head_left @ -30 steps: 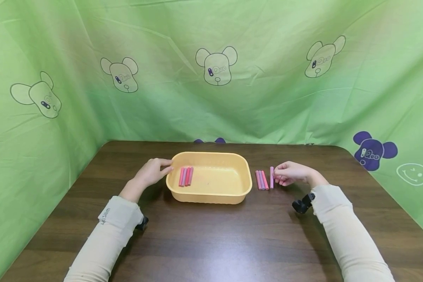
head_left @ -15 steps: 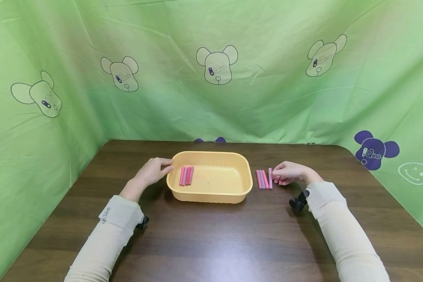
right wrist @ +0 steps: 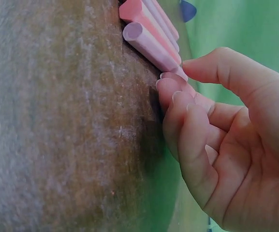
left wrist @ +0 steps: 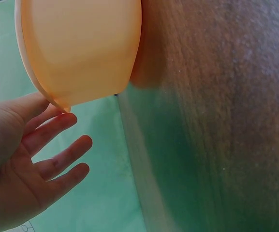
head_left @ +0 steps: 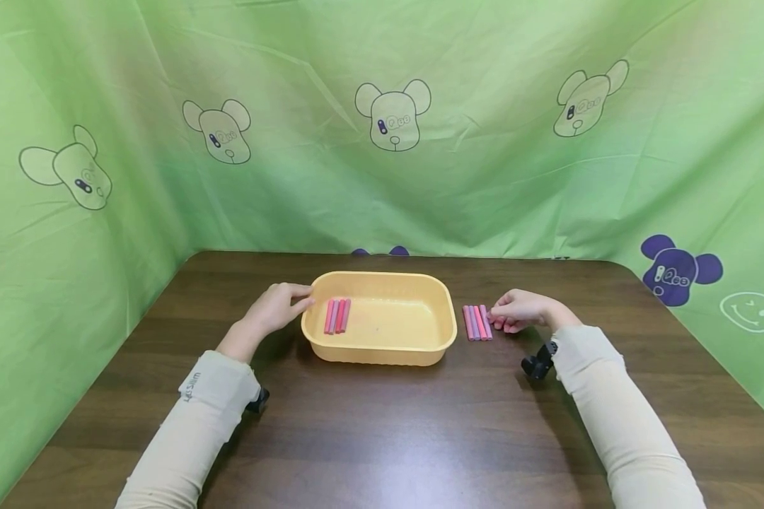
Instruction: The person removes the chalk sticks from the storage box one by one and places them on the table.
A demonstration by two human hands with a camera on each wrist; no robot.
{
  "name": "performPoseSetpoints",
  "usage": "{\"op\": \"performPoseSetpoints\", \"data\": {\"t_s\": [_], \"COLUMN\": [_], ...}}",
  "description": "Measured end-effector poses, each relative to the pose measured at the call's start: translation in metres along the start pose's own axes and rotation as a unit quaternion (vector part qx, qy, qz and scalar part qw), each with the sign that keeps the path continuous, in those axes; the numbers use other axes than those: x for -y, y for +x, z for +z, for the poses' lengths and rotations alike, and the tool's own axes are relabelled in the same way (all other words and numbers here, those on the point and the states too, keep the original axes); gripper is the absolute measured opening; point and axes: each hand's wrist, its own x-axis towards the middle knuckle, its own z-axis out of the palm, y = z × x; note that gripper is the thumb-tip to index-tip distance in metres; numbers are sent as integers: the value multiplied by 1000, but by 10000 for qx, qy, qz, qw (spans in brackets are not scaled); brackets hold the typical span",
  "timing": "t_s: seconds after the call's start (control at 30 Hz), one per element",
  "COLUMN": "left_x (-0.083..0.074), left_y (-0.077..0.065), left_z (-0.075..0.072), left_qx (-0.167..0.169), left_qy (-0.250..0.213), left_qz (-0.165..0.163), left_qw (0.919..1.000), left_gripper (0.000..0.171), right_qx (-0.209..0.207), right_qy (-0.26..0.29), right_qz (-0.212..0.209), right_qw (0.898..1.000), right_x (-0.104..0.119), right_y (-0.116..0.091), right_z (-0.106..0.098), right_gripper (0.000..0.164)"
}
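Observation:
My left hand [head_left: 279,309] pinches the left rim of a yellow plastic basin [head_left: 382,357] between thumb and index finger, the other fingers spread below it in the left wrist view. Inside the basin, at its left end, several pink and purple chalk sticks [head_left: 337,316] lie side by side. To the right of the basin, a second row of pink and purple chalk sticks [head_left: 474,324] lies on the table. At that row's right end, my right hand [head_left: 521,309] pinches a lilac chalk stick [right wrist: 151,50] by one end, between thumb and index finger; its other fingers are curled.
Both hands work on a dark brown wooden table [head_left: 382,438]. A green cloth with cartoon bear heads [head_left: 395,120] hangs behind the table and along its sides. A small black camera [head_left: 538,362] sits at the right wrist.
My right hand has moved left with the lilac chalk stick, closing the gap to the row beside the basin. The left hand has stayed at the basin's rim.

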Motion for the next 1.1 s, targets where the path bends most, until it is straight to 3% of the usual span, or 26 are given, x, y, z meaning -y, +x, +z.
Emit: {"op": "performPoseSetpoints", "data": {"t_s": [0.43, 0.7, 1.1], "left_x": [0, -2, -3], "left_y": [-1, 0, -1], "left_z": [1, 0, -1], "left_qx": [-30, -20, -43], "left_qy": [0, -6, 38], "left_qz": [18, -17, 27], "left_qw": [10000, 10000, 10000], "left_gripper": [38, 38, 37], "right_qx": [-42, -84, 187], "right_qy": [-138, -328, -408], "right_qz": [-170, -727, -1117], "right_qw": [9998, 9968, 9927], "right_x": [20, 58, 116], "right_y": [-8, -8, 6], "right_z": [-5, -2, 25], "right_gripper": [24, 30, 29]}}
